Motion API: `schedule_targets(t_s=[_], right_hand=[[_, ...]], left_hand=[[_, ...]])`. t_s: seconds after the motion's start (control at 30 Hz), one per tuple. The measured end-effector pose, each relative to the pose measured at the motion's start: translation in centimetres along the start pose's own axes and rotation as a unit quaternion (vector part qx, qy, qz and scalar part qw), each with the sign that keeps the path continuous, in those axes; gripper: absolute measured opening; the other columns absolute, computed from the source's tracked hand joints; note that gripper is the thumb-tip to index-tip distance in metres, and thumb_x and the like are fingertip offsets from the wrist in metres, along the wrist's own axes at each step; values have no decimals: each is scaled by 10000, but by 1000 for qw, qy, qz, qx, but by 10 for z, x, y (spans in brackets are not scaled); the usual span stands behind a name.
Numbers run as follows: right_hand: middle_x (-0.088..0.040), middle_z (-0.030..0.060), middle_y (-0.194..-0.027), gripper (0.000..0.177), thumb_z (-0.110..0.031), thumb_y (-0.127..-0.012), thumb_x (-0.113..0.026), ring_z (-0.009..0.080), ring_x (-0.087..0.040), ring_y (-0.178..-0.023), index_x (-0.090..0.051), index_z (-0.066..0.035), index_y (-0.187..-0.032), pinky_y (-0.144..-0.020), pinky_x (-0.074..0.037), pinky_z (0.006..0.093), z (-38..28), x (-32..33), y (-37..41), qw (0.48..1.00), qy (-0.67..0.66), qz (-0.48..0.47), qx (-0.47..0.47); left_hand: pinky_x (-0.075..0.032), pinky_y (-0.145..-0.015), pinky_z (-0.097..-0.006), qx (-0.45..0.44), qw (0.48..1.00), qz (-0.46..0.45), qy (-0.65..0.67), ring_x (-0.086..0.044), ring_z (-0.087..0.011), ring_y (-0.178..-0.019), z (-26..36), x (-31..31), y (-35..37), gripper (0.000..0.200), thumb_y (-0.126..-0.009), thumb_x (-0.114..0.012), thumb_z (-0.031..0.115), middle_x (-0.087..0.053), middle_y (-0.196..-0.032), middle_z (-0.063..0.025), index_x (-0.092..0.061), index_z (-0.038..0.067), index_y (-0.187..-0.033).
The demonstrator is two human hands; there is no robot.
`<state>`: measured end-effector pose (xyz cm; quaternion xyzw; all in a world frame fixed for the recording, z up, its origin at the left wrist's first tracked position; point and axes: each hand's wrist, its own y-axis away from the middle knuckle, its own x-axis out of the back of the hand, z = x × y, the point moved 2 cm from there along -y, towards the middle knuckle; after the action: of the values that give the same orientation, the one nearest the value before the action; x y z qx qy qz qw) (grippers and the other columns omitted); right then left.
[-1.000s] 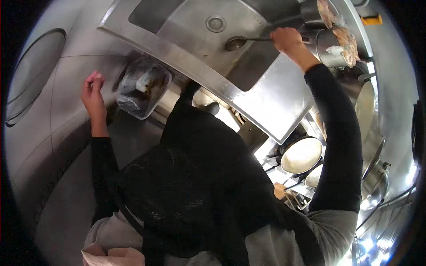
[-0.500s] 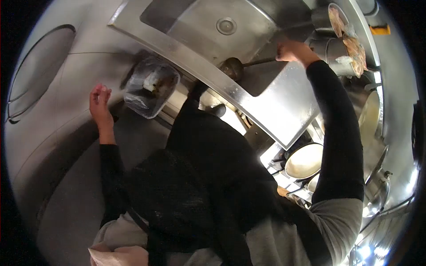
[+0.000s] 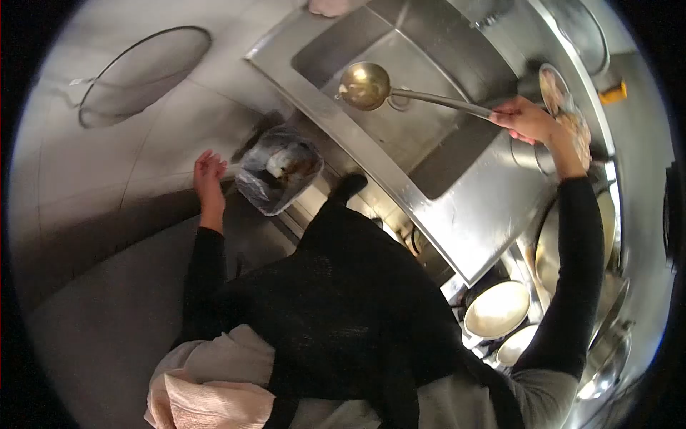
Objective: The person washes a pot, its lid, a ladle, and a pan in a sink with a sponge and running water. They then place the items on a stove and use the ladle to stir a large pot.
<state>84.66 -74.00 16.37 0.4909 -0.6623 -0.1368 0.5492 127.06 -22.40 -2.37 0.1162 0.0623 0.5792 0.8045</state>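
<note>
My right hand [image 3: 525,120] is wrapped round the end of a long metal ladle handle. The ladle [image 3: 364,86] reaches leftward over the steel sink [image 3: 411,136]; its round bowl faces up, near the front rim, with light bits or reflections inside. Off to the left, my left hand [image 3: 209,173] hangs in the air with loosely bent fingers and nothing in it. Beside that hand stands a waste bin [image 3: 251,184] lined with clear plastic, with white and brown scraps inside.
Right of the sink stand metal containers with pale, meat-like pieces [image 3: 576,132]. Frying pans [image 3: 498,309] sit below the drainboard [image 3: 493,204], with a large pan [image 3: 609,222] at far right. A thin dark ring [image 3: 202,30] is at upper left, and a pinkish thing [image 3: 329,6] at the top edge.
The ladle has risen from low at the sink's front edge and now stretches across above the basin, its bowl more upright. My right hand has lifted with it; the whole view has shifted.
</note>
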Motion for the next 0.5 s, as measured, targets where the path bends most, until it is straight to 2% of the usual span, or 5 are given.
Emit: schedule_targets(t_s=[0.2,0.3,0.37,0.4,0.5], right_hand=[[-564,-4,-608,402,-397,-915,-665,62,-452,-413,-690,-52,-1119,-376,-345,240,-95,25,71,992,59,92,54],[-615,59,-664,431,-386,-918,-655,156,-579,-523,-681,-38,-1169,-499,-470,306,-133,16,84,990,83,98,64],[-671,148,-807,423,-372,-930,-633,287,-676,-783,-682,-12,-1148,-733,-526,396,-160,2,91,944,199,173,196],[-670,218,-1006,391,-325,-943,-605,387,-637,-1018,-678,20,-1113,-906,-477,458,-179,-10,97,949,196,168,182],[-647,230,-1102,329,-232,-945,-581,382,-645,-1003,-652,7,-1159,-869,-506,455,-224,-60,113,879,319,179,306]], left_hand=[[-523,-826,-315,3,1000,18,-1,-627,-169,-890,-18,22,10,334,-926,-675,188,-613,-1068,-46,-574,53,-1214],[-524,-820,-313,0,1000,28,9,-629,-168,-893,-28,38,18,318,-929,-678,212,-622,-1058,-46,-590,54,-1190],[-524,-816,-310,-1,999,39,27,-630,-167,-893,-34,51,24,308,-930,-679,222,-627,-1056,-48,-599,52,-1174],[-527,-804,-292,12,998,49,22,-630,-145,-851,-37,58,28,278,-930,-673,192,-636,-1015,-43,-611,39,-1154],[-530,-769,-278,17,996,89,22,-624,-120,-762,-54,87,33,206,-932,-658,162,-647,-922,-35,-639,28,-1088]])
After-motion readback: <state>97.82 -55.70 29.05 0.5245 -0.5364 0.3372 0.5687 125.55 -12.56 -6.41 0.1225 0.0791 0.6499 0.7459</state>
